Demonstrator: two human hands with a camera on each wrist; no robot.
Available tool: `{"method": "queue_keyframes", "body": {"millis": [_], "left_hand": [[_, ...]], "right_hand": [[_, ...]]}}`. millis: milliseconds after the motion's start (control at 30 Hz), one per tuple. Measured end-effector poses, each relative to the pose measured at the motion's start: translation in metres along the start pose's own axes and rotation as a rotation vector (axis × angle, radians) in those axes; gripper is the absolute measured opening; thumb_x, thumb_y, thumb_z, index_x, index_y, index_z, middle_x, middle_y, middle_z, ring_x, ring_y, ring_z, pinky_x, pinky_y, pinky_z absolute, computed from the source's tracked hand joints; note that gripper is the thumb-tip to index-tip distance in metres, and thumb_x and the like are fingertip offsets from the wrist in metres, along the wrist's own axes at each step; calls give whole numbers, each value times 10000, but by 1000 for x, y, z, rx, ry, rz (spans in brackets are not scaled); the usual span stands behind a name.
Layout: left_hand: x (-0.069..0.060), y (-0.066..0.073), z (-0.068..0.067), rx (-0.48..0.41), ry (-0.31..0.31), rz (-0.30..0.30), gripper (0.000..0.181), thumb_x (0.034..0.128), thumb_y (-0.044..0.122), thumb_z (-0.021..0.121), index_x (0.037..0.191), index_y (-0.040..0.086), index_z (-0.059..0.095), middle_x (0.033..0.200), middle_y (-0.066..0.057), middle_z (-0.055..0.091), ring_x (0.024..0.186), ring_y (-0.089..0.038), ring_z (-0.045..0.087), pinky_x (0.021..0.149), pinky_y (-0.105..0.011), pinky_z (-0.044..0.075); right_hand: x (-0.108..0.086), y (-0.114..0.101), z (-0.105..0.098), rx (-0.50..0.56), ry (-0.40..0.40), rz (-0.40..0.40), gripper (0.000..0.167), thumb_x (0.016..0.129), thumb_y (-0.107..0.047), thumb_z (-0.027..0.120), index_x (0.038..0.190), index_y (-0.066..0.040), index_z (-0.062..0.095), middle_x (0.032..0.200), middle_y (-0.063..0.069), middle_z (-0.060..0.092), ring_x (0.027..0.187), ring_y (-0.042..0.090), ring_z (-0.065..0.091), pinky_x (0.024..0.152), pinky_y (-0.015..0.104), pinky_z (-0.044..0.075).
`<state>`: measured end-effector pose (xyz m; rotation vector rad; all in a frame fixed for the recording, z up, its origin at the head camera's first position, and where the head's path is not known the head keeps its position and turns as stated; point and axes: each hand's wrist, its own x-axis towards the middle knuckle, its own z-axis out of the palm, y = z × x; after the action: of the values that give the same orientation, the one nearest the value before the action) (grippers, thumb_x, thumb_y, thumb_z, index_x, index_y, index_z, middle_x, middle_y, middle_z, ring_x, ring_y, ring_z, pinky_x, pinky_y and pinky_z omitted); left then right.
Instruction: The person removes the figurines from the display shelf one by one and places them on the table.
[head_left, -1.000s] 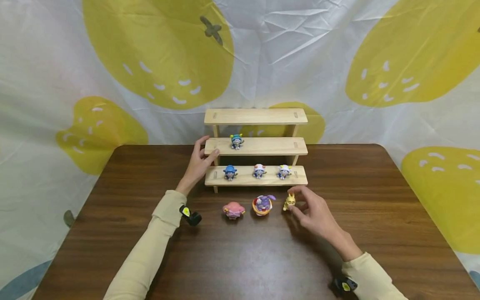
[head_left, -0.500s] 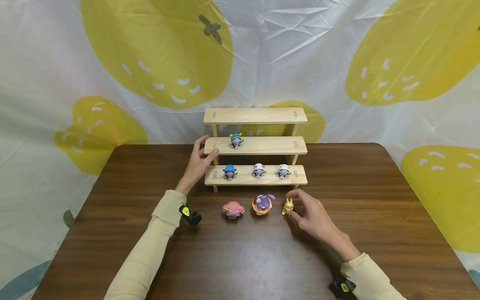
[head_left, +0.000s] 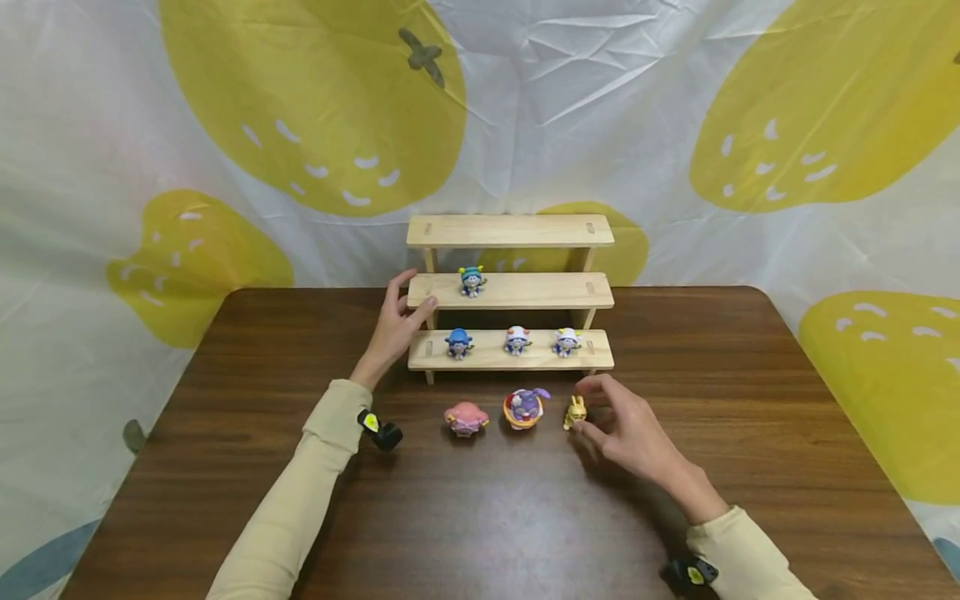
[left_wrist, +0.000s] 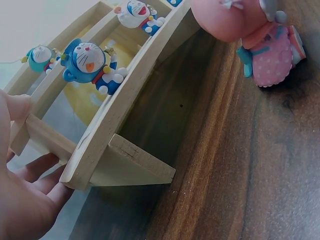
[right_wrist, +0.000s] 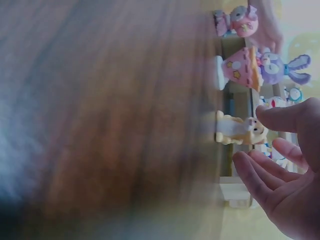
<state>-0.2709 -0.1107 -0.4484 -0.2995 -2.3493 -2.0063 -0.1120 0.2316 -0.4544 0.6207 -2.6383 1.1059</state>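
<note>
In the head view my left hand (head_left: 393, 329) grips the left end of the middle step of a wooden three-step shelf (head_left: 525, 292), thumb on top. The left wrist view shows the other fingers behind and below the board. My right hand (head_left: 630, 425) is around a small yellow rabbit-eared figurine (head_left: 575, 412) standing on the table. In the right wrist view, thumb and fingers are spread on either side of this yellow figurine (right_wrist: 240, 130), with a gap on the finger side. Left of it stand a purple rabbit-eared figurine in a cup (head_left: 523, 408) and a pink-headed figurine (head_left: 466, 419).
On the bottom step sit figurines with a blue hat (head_left: 459, 344), a white hat with red horns (head_left: 516, 341) and a white hat with yellow horns (head_left: 567, 342). A teal-hatted one (head_left: 471, 282) sits on the middle step. A lemon-print cloth (head_left: 570, 108) hangs behind the brown table (head_left: 480, 517).
The yellow figurine has come down slightly toward me onto the table, and my right fingers have loosened from it. My left hand stays on the shelf.
</note>
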Motion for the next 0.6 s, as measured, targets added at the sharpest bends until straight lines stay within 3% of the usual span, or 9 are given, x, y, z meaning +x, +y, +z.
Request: {"method": "queue_keyframes", "body": {"millis": [167,433,600], "left_hand": [[0,0,0,-7,0,1,639,1020,135,602,1569,84,278,1244,-338,610,997,-219,614,795,-217,446],[0,0,0,-16,-10,-1,638,1031,142,587,1573,70,258,1274,-349,589,1143,-422,604,892,-337,469],[-1,2,0,-9,-12,0,639,1033,148,586,1576,76,257,1275,-343,590,1155,-438,602,890,-341,465]], "right_hand": [[5,-7,-7,-9,51,-59,457,775,50,830,1166,28,594,1065,180,709,911,339,727,699,406,603],[20,-20,-20,0,122,-128,371,815,48,796,1140,11,622,1030,86,697,860,255,717,710,365,603],[33,-26,-28,-18,145,-162,346,838,31,783,1144,5,624,1054,74,695,884,208,708,723,312,591]]}}
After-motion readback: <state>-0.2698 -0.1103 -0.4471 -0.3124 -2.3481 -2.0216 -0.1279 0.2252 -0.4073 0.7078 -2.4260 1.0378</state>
